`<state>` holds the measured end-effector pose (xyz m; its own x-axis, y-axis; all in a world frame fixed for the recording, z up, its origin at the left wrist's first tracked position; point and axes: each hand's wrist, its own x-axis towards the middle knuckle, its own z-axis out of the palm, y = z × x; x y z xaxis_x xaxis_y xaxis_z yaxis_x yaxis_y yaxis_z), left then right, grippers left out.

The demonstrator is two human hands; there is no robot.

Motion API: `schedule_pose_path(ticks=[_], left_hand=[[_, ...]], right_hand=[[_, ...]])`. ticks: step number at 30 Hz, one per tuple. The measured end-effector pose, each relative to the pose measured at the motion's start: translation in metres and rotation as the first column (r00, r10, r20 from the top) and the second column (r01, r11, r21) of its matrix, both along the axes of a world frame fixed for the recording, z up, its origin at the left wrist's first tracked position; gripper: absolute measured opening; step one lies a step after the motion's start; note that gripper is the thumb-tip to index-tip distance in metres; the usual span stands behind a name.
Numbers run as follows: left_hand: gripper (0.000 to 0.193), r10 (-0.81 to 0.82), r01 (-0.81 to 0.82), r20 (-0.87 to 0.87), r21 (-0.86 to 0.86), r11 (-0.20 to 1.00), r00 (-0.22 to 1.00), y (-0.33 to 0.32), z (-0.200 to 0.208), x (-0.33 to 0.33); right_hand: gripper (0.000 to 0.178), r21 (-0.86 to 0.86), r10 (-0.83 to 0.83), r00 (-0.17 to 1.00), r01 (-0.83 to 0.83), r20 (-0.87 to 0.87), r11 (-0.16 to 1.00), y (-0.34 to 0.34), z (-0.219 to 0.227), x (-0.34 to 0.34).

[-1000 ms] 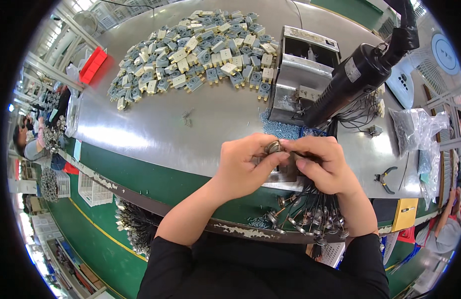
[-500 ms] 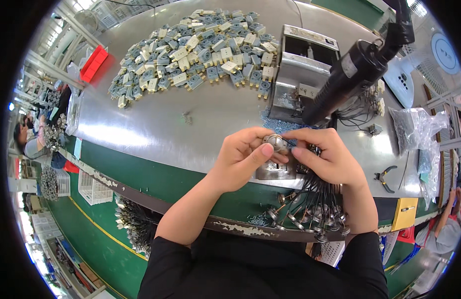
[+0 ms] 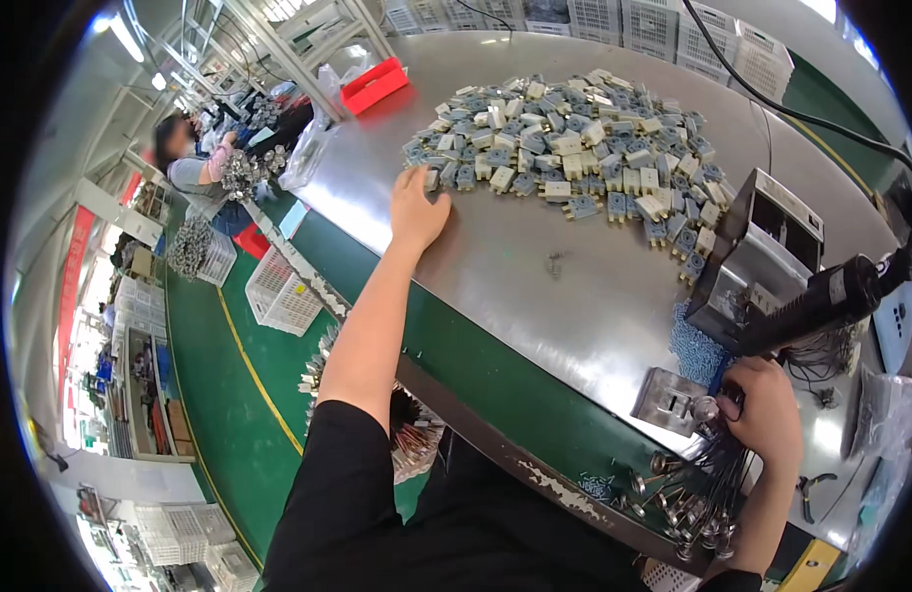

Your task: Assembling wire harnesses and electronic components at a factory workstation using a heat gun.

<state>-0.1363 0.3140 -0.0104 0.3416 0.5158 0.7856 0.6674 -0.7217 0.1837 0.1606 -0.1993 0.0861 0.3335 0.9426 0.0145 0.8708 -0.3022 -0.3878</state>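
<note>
My left hand (image 3: 416, 207) reaches to the left edge of a large pile of grey and cream connector blocks (image 3: 571, 144). Its thumb stands apart from the fingers, and the fingertips are at a block on the pile's edge. At the right, my right hand (image 3: 764, 409) is closed on a round metal part with black wire (image 3: 706, 408), beside a small slotted metal fixture (image 3: 663, 399). Behind that hand hangs a black power screwdriver (image 3: 821, 304). Small bluish screws (image 3: 694, 345) lie heaped by the fixture. Several round metal parts on black wires (image 3: 678, 498) lie at the table's front edge.
A metal box-shaped machine (image 3: 762, 252) stands right of the pile. A red bin (image 3: 375, 86) sits at the far left of the table. Pliers (image 3: 809, 493) and a clear plastic bag (image 3: 885, 414) lie at the right. Another person (image 3: 194, 173) works further left.
My hands have parted: the left has gone from the round metal part to the connector pile, while the right stays by the fixture with that part. The view has swung left.
</note>
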Motion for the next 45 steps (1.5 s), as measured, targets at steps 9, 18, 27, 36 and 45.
schedule_pose_path(ticks=[9,18,27,36,45], left_hand=[[0.048,-0.002,-0.121,-0.296,-0.396,0.91,0.955,-0.042,0.011,-0.021],[0.047,0.129,0.916,0.964,-0.174,-0.361,0.234,-0.219,0.069,0.007],[0.055,0.01,0.771,0.988,-0.115,-0.626,0.155,-0.296,0.103,0.04],[0.067,-0.261,0.765,0.88,-0.474,-0.436,0.397,-0.314,0.072,0.067],[0.044,-0.724,0.777,0.62,-0.601,-0.19,0.302,-0.323,0.045,0.124]], right_hand=[[0.014,0.065,0.028,0.995,-0.022,-0.098,0.998,0.0,-0.007,0.009],[0.009,0.078,0.024,0.997,-0.018,-0.071,0.997,-0.005,0.0,0.009],[0.013,0.152,0.136,0.984,-0.117,-0.118,0.981,-0.004,-0.001,0.013],[0.029,0.118,0.155,0.983,-0.143,-0.102,0.983,-0.01,-0.007,0.026],[0.016,0.219,0.177,0.971,-0.141,-0.158,0.966,-0.014,-0.005,0.028]])
